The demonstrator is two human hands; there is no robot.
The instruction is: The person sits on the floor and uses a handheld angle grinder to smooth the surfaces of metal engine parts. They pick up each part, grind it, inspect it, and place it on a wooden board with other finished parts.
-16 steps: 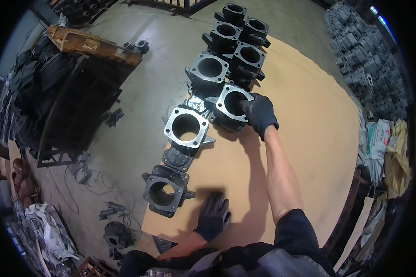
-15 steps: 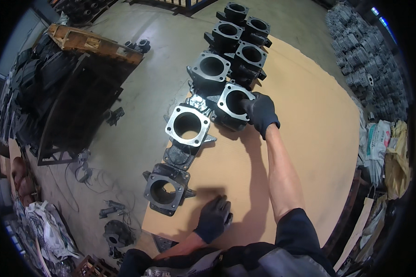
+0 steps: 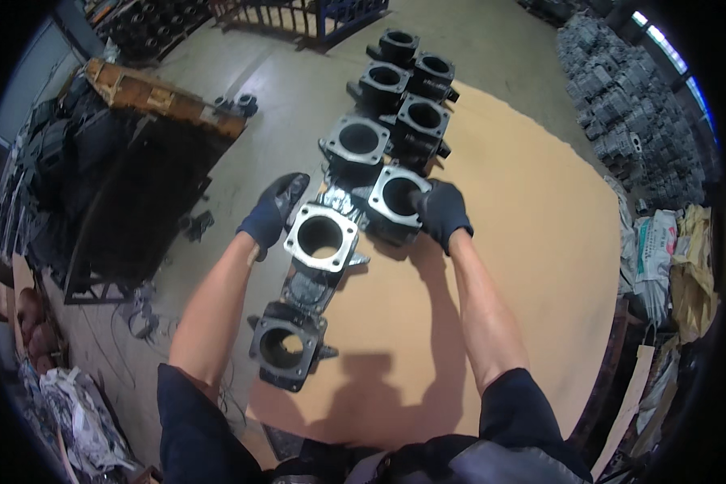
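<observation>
My right hand [image 3: 445, 211], in a dark glove, grips the right rim of a black metal casting [image 3: 389, 216] with a bright square flange and a round bore. The fingers reach over its edge toward the bore. My left hand [image 3: 277, 208], gloved too, hangs just left of another flanged casting [image 3: 325, 264], with fingers stretched forward and nothing visible in them. A shiny, crumpled-looking silvery patch [image 3: 338, 198] lies between these two castings. Closer to me stands a duller casting [image 3: 287, 348] with side lugs. Beyond my hands, more castings [image 3: 358, 139] stand in two rows.
The castings stand on a tan board-covered table [image 3: 532, 242]. At left is a dark metal bin [image 3: 149, 194] with an orange-brown edge. Grey parts [image 3: 621, 105] are piled at far right, with sacks [image 3: 657, 250] nearer. A blue-framed crate [image 3: 331, 20] stands at the back.
My left hand has moved from the near table, forward and left, to beside the bright-flanged casting. My right hand stays on its casting. The view has shifted slightly.
</observation>
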